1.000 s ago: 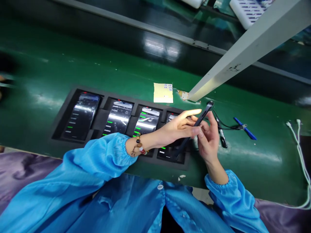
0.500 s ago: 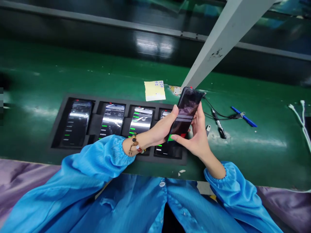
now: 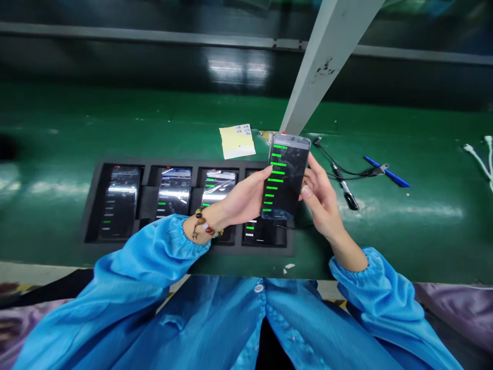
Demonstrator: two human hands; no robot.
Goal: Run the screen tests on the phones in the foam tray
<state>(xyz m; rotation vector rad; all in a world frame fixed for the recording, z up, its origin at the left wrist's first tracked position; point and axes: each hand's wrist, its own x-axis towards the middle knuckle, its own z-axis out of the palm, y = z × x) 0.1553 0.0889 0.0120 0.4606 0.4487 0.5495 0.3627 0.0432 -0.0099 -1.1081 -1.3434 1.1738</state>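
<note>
Between my two hands a smartphone (image 3: pixel 287 177) is held up, tilted slightly, its dark screen showing a list of green lines. My left hand (image 3: pixel 248 198) grips its left edge, thumb on the front and the other fingers hidden behind. On the opposite edge my right hand (image 3: pixel 321 198) closes round the phone, with fingers behind it and the thumb by the lower right side. Below lies a black foam tray (image 3: pixel 146 192) of phones with lit screens: one phone (image 3: pixel 120 200) at the far left, another phone (image 3: pixel 173 192) beside it, and others partly covered by my left arm.
A yellow sticky note (image 3: pixel 238 141) with handwriting lies behind the tray. To the right are a black cable (image 3: pixel 327 154), a black marker (image 3: pixel 346 192) and a blue pen (image 3: pixel 387 172). A grey post (image 3: pixel 308 77) rises behind the phone. White cables (image 3: pixel 477 162) lie at the far right.
The phone has turned more upright and faces me; its screen has gone from a dark page with green and red patches to a green list. My right thumb has moved off the screen's bottom.
</note>
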